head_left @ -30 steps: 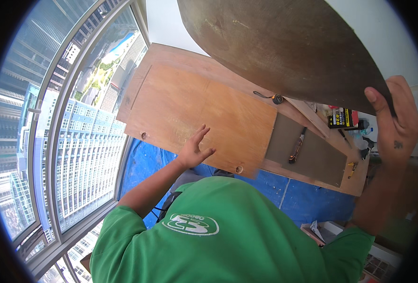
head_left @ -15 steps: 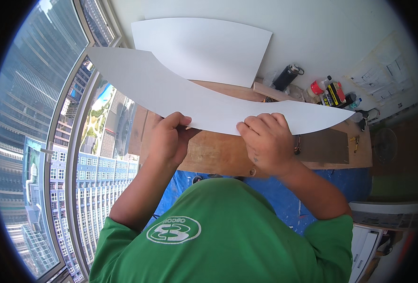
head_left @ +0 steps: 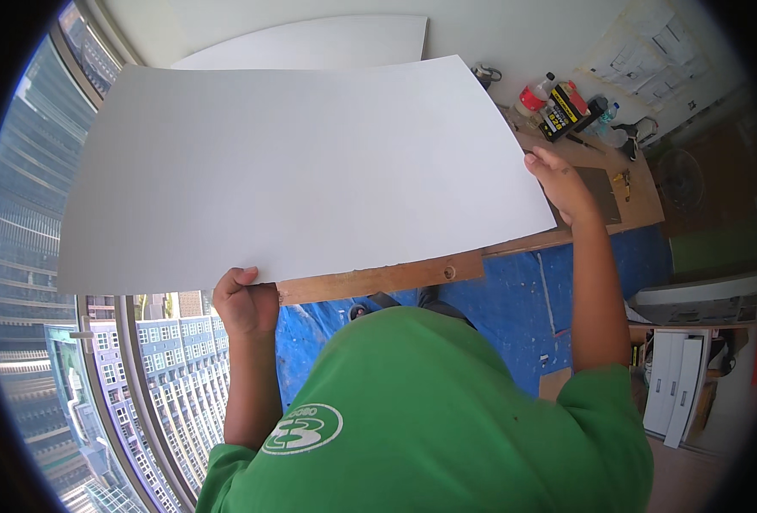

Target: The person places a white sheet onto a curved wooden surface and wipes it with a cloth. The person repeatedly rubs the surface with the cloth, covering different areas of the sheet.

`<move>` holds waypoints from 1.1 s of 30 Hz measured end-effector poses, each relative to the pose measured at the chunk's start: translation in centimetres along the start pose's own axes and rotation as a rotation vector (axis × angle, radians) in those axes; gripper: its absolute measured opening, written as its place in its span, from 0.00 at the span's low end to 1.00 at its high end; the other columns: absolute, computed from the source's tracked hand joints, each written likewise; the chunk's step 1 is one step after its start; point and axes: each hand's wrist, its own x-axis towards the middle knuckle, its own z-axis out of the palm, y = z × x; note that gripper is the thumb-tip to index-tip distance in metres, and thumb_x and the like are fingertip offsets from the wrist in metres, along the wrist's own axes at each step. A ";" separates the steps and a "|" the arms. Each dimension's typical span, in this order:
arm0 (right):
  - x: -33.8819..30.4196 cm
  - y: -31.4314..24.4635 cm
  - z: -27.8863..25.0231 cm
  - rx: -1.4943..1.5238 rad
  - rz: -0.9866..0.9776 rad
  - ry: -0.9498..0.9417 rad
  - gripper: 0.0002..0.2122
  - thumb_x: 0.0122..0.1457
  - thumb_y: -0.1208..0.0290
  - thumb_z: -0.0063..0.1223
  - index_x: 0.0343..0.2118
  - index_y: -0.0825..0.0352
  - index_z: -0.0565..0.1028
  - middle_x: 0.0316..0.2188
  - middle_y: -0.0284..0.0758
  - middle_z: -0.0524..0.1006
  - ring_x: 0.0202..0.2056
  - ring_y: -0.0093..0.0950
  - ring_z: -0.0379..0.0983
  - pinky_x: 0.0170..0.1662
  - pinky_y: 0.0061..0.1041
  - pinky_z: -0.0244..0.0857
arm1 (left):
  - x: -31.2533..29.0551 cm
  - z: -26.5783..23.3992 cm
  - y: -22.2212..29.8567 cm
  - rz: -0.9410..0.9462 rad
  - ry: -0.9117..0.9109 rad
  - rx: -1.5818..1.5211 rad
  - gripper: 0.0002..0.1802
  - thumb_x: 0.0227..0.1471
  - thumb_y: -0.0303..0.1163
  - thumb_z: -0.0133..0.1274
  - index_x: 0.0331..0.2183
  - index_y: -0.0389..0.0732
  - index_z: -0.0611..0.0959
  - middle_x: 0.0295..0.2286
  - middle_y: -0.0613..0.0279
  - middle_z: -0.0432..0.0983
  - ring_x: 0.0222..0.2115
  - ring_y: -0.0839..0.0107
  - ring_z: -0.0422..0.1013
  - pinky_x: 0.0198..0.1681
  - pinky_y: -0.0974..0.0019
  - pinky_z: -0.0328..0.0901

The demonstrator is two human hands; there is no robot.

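A large white sheet (head_left: pixel 301 171), slightly bowed, is held up over the wooden workbench with its broad face toward me. My left hand (head_left: pixel 247 303) is closed on its near edge, thumb on top and the other fingers mostly hidden beneath. At the right edge, my right hand (head_left: pixel 562 184) grips with the thumb side along the border; its remaining fingers are out of sight behind the sheet. Part of the wooden workbench (head_left: pixel 378 280) shows below the near edge. Behind, a second white sheet (head_left: pixel 310 43) leans against the wall.
Toward the right of the bench stand a bottle with a red label (head_left: pixel 534 96), a black-and-yellow box (head_left: pixel 563 113) and a clear bottle (head_left: pixel 607 118). A yellow-handled tool (head_left: pixel 623 182) lies nearby. Blue sheeting (head_left: pixel 524 299) covers the floor. Tall windows (head_left: pixel 32 214) line the left side.
The sheet has turned from a narrow, slanted view to show its broad face. My right hand has shifted right and up to the side edge; my left hand has moved left and nearer.
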 end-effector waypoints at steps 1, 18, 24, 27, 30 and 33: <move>1.0 1.3 0.6 0.109 0.070 -0.061 0.22 0.71 0.62 0.51 0.60 0.73 0.70 0.53 0.45 0.77 0.51 0.33 0.76 0.56 0.33 0.68 | -0.1 -0.2 0.1 0.022 0.004 0.032 0.23 0.44 0.20 0.48 0.46 0.28 0.77 0.47 0.50 0.76 0.51 0.52 0.72 0.61 0.47 0.65; 3.0 6.6 7.6 0.981 0.242 -0.153 0.13 0.65 0.73 0.53 0.50 0.70 0.71 0.45 0.41 0.77 0.47 0.34 0.76 0.54 0.38 0.72 | -0.9 -4.0 0.0 0.112 -0.067 0.002 0.29 0.43 0.19 0.46 0.51 0.33 0.77 0.50 0.55 0.75 0.55 0.55 0.70 0.62 0.49 0.63; 7.5 8.5 11.3 0.942 0.270 -0.180 0.10 0.66 0.74 0.52 0.48 0.68 0.73 0.44 0.38 0.78 0.47 0.32 0.75 0.52 0.37 0.72 | -1.7 -3.3 -0.4 0.200 0.026 0.016 0.27 0.47 0.20 0.47 0.52 0.34 0.77 0.49 0.56 0.76 0.54 0.56 0.72 0.60 0.51 0.66; 10.1 10.1 13.5 0.924 0.257 -0.176 0.07 0.65 0.76 0.51 0.46 0.67 0.73 0.41 0.35 0.77 0.45 0.28 0.74 0.50 0.35 0.71 | -2.7 -1.8 -1.8 0.274 0.091 0.007 0.24 0.55 0.23 0.48 0.54 0.34 0.76 0.51 0.55 0.75 0.55 0.56 0.71 0.61 0.52 0.66; 12.5 12.2 15.3 0.928 0.245 -0.222 0.07 0.65 0.78 0.49 0.45 0.67 0.73 0.41 0.35 0.77 0.44 0.28 0.74 0.49 0.34 0.70 | -4.2 0.6 -4.3 0.363 0.073 -0.027 0.23 0.64 0.31 0.47 0.59 0.35 0.73 0.55 0.54 0.73 0.57 0.56 0.69 0.62 0.52 0.65; 14.3 14.7 16.2 0.920 0.249 -0.331 0.07 0.66 0.79 0.48 0.46 0.67 0.73 0.40 0.36 0.77 0.43 0.29 0.75 0.49 0.35 0.71 | -6.2 3.2 -8.1 0.453 0.019 -0.100 0.27 0.69 0.41 0.46 0.62 0.36 0.69 0.58 0.54 0.70 0.60 0.56 0.66 0.64 0.50 0.62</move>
